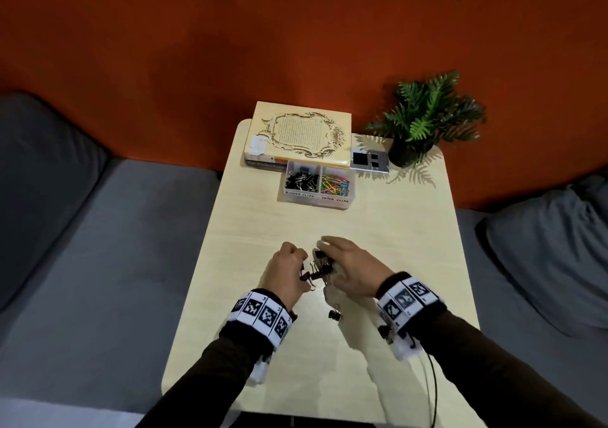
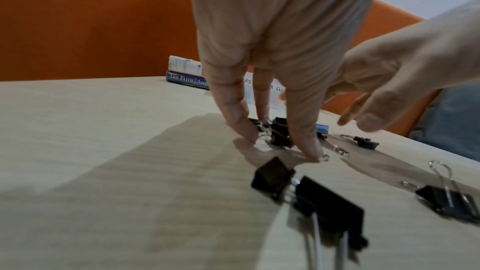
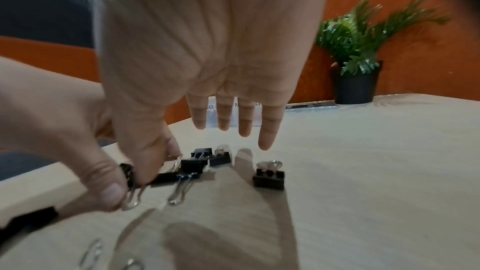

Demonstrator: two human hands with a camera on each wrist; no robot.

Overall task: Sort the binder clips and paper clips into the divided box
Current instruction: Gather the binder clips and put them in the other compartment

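The clear divided box [image 1: 316,200] stands mid-table, with black binder clips [image 1: 301,179] in its left half and coloured paper clips [image 1: 335,182] in its right half. Near the table's front lies a cluster of loose black binder clips [image 1: 320,267]; one more clip [image 1: 335,314] lies nearer me. My left hand [image 1: 304,271] reaches down into the cluster and pinches a binder clip [image 2: 280,134] between thumb and finger, fingertips on the tabletop. My right hand [image 3: 207,143] hovers over the same clips with its four fingers straight; its thumb points down beside them. Several clips [image 3: 269,176] lie free under it.
A cream book [image 1: 297,131] lies on a second book behind the box. A potted plant [image 1: 424,121] and a small silver device [image 1: 369,161] stand at the back right. Grey sofa cushions [image 1: 65,230] flank the light wood table [image 1: 378,230].
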